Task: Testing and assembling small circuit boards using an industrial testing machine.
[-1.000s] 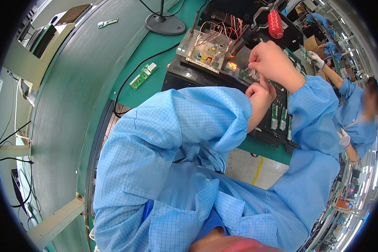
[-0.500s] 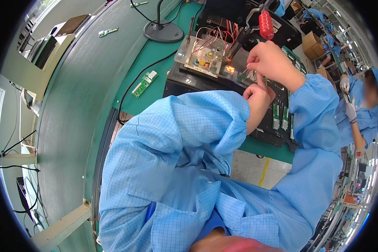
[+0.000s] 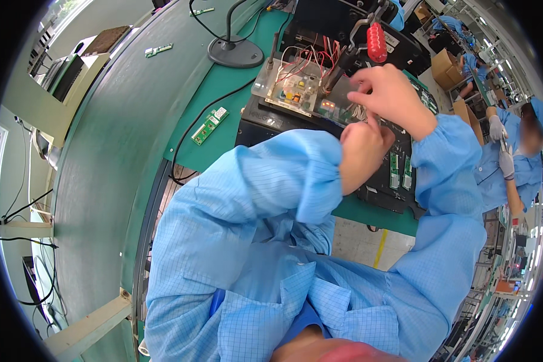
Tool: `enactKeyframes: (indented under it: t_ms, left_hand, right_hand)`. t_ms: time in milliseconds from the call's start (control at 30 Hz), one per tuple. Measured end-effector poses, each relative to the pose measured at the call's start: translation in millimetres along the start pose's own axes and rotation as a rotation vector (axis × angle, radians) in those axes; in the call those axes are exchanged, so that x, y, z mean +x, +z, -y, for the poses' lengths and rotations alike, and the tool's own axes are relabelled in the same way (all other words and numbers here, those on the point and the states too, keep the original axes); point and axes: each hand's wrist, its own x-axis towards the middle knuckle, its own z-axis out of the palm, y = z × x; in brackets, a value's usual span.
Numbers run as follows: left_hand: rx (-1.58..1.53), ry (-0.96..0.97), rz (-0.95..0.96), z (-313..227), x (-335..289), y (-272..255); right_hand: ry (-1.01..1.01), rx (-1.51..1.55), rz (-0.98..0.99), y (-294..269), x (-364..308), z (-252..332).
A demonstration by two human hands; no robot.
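My right hand (image 3: 393, 99) hangs above the right side of the test fixture (image 3: 268, 122), with its thumb and forefinger apart and nothing visible between them. Just below it, my left hand (image 3: 365, 151) is closed, its fingers curled and one digit raised toward the right palm. Whatever the left fingers hold, if anything, is hidden. Beside the hands, a small display (image 3: 328, 105) on the fixture glows faintly orange. A clear-covered circuit board (image 3: 292, 93) with red and white wires lies left of the display. A toggle clamp with a red handle (image 3: 376, 42) rises behind my right hand.
Small green circuit boards (image 3: 394, 170) lie right of my left hand. Another green board (image 3: 210, 127) rests on the green mat, near a black cable. A round grey stand base (image 3: 235, 53) stands farther back. At right, a gloved co-worker (image 3: 513, 151) in blue works.
My right thumb and forefinger have parted from a pinch. My left hand has shifted slightly left and down. The display's bright red digits have given way to faint orange dots.
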Motion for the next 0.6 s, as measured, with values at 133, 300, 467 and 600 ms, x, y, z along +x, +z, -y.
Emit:
enactKeyframes:
  t_ms: [133,300,467,600]
  left_hand:
    - [-0.474,0.299,-0.135,32.8,-54.7,-25.8]
    - [-0.553,0.419,-0.213,52.5,-67.0,8.6]
    - [-0.663,0.411,-0.224,64.4,-56.6,25.1]
    - [-0.479,0.173,-0.436,69.9,-36.0,48.7]
  right_hand:
    - [-0.119,0.085,-0.548,-14.1,-10.9,16.5]
    - [-0.554,-0.478,-0.898,-41.8,24.1,2.3]
    - [-0.106,0.479,-0.888,-111.5,73.2,-4.3]
    - [-0.231,0.927,-0.419,-104.6,105.7,-56.9]
